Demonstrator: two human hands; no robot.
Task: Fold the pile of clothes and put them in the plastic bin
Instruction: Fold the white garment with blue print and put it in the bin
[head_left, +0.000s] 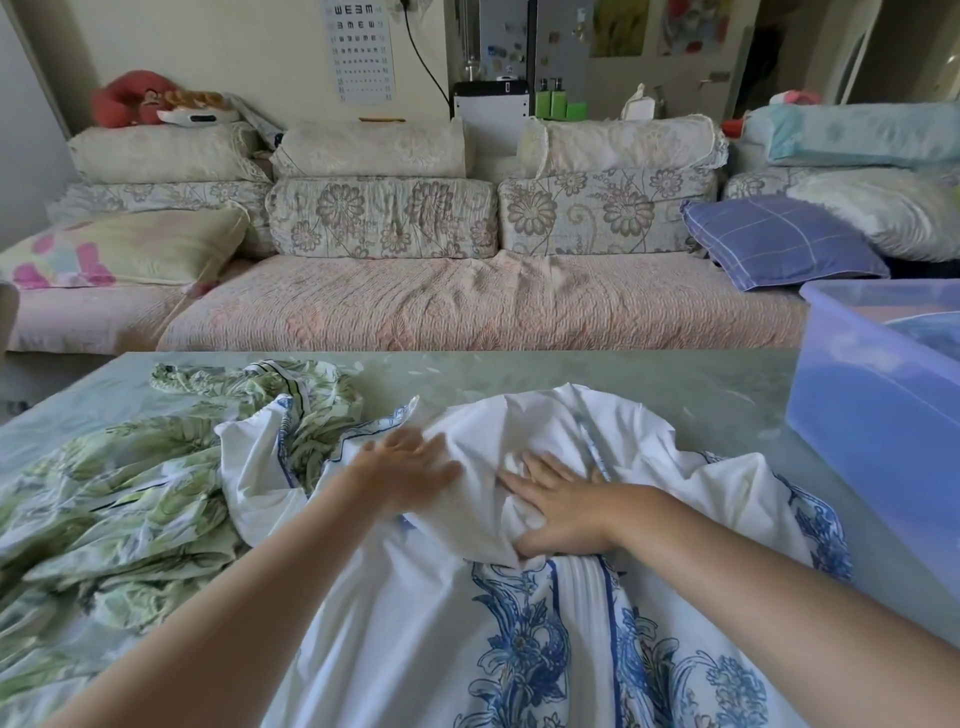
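Palms down, both arms reaching forward: my left hand (410, 470) blurred, fingers straight, my right hand (563, 506) fingers spread flat on white-blue garment (467, 623) over surface (675, 384).

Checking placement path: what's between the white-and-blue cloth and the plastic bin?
Head view: only bare tabletop separates the white-and-blue cloth from the plastic bin.

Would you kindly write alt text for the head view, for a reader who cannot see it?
The left hand and right hand rest flat on a white, blue-floral cloth on a table; a green leaf-print cloth lies left, a plastic bin right.
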